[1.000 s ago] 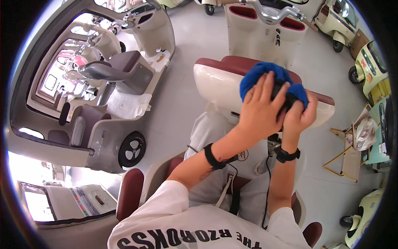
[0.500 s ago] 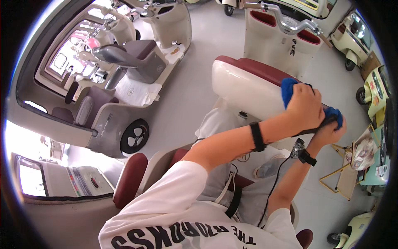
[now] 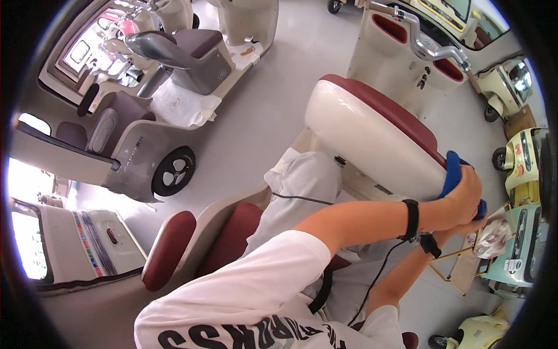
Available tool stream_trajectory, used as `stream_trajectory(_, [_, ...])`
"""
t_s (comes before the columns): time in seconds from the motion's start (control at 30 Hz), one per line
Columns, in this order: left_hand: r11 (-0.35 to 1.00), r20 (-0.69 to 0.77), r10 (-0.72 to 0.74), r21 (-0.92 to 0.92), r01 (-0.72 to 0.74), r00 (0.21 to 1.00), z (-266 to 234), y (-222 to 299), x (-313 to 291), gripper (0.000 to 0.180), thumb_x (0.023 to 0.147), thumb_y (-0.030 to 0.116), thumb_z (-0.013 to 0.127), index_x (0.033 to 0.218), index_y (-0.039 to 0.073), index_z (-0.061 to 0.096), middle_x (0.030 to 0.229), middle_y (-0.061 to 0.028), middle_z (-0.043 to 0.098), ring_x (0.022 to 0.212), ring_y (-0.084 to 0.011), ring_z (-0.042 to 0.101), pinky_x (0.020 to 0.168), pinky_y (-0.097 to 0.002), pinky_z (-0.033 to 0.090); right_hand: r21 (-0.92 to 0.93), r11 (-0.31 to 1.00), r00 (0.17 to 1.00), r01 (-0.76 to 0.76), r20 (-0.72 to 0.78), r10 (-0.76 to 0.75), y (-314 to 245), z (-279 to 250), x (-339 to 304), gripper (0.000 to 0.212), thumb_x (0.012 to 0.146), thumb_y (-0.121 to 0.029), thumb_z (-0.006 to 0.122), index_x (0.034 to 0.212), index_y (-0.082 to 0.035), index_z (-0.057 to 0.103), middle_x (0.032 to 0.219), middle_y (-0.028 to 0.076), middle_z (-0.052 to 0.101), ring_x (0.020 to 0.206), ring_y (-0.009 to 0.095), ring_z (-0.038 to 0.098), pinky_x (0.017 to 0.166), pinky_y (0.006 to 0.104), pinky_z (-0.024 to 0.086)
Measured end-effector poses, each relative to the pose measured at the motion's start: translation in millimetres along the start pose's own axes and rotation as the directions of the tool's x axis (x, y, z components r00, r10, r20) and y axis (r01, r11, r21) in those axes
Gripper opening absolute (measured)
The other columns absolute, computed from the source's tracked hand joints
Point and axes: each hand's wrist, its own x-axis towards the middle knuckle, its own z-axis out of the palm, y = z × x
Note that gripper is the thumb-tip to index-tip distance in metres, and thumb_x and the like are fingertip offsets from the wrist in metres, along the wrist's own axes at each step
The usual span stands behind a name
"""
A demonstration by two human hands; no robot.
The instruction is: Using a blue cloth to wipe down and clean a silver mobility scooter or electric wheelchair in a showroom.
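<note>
My left hand (image 3: 464,196) is closed on a blue cloth (image 3: 453,174), at the right end of the cream seat box (image 3: 372,139) with its dark red cushion (image 3: 389,110). Part of the cloth hangs over the cushion's edge, and another bit shows beyond my fingers. Just below and behind it is my right hand (image 3: 465,227), mostly covered by the left one; its fingers are hidden. Both wrists wear black bands. A black cable runs along my right forearm.
Ahead stands the vehicle's front panel with a silver handlebar (image 3: 415,38) and hanging keys (image 3: 424,77). I sit on a dark red seat (image 3: 232,238). A grey three-wheeler (image 3: 145,151) is on the left. To the right are a folding chair (image 3: 462,270) with a plastic bag and several pale scooters.
My left hand has moved right and down along the cushion with the cloth, closing in on my right hand and covering it. The view has shifted too.
</note>
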Motion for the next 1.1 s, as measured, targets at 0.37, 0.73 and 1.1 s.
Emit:
stream_trajectory(0.37, [0.913,-0.316,0.099,-0.348,-0.212,0.944,-11.8,-41.8,-26.4,0.050,0.082,0.037,0.055,0.099,-0.009,0.066,0.090,-0.0203,0.063,0.083,-0.0365,0.056,0.081,-0.0522,0.040,-0.046,0.984,0.972,0.172,0.168,-0.162,-106.2,64.8,-66.3,0.046,0.088,-0.019,0.069,0.125,0.005,0.056,0.122,0.023,0.061,0.108,0.031,0.062,0.095,0.0459,0.052])
stream_trajectory(0.73, [0.743,-0.348,-0.074,-0.645,-0.181,0.934,-61.2,-130.3,-61.3,0.059,0.078,0.032,0.058,0.119,-0.010,0.059,0.104,-0.0233,0.063,0.098,-0.0367,0.057,0.089,-0.0436,0.043,0.000,0.949,0.911,0.315,0.282,-0.302,-170.2,132.1,-109.9,0.047,0.089,-0.019,0.066,0.126,0.007,0.055,0.124,0.026,0.061,0.109,0.033,0.062,0.096,0.0470,0.051])
stream_trajectory(1.1, [0.512,-0.242,-0.248,-0.855,-0.085,0.938,-78.7,-234.2,-71.2,0.035,0.066,0.028,0.060,0.084,-0.002,0.064,0.081,-0.0203,0.061,0.086,-0.0359,0.054,0.084,-0.0458,0.041,0.090,0.956,0.894,0.278,0.341,-0.292,-187.0,176.4,-151.6,0.048,0.089,-0.020,0.063,0.127,0.009,0.053,0.125,0.028,0.060,0.110,0.035,0.062,0.097,0.0482,0.050])
